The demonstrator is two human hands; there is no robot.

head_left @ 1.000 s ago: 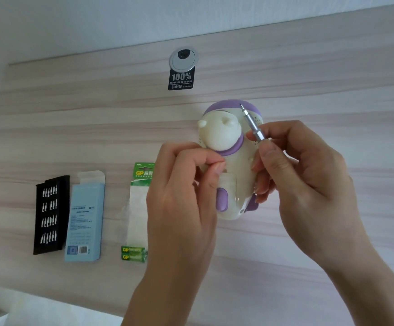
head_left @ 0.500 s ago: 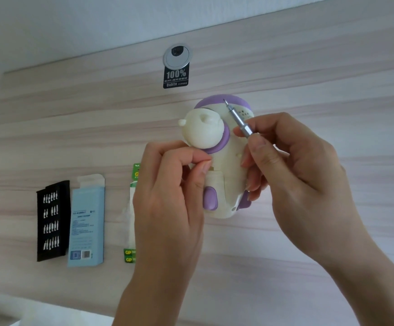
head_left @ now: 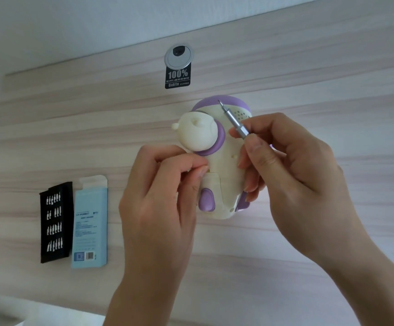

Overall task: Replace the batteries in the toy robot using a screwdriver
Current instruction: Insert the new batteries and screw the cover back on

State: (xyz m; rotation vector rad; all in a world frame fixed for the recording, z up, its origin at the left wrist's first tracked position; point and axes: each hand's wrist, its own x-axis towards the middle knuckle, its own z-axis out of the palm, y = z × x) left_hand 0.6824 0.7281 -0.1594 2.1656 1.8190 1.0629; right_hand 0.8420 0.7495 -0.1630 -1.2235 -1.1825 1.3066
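The toy robot point(head_left: 217, 161), cream with purple trim, was held up over the wood-grain counter point(head_left: 308, 74), between both hands and roughly at the middle of the view. Its rounded cream head pointed up and left, with a purple collar beneath it, and a purple cap showed at its far end. A purple foot sat low on the body, near the left palm.

The left hand point(head_left: 160, 203) gripped the robot from the left side. Its fingers point(head_left: 191, 162) were curled and pressed together, thumb and forefinger pinching at a small spot on the body just below the collar; what lay between the tips was too small to tell.

The right hand point(head_left: 292, 184) came in from the right. Its thumb and forefinger pinched the screwdriver point(head_left: 233, 120), a thin silver one, with the tip slanting up and left across the robot's upper body and not set into any screw. The lower fingers of that hand were tucked behind the robot's right side, touching it.

On the counter well to the left lay a black bit tray point(head_left: 54, 222) with rows of small bits, and just beside it on the right a pale blue box point(head_left: 90, 222) with its flap open. At the counter's far edge sat a round silver grommet point(head_left: 179, 58) with a black label point(head_left: 177, 77) just below it.
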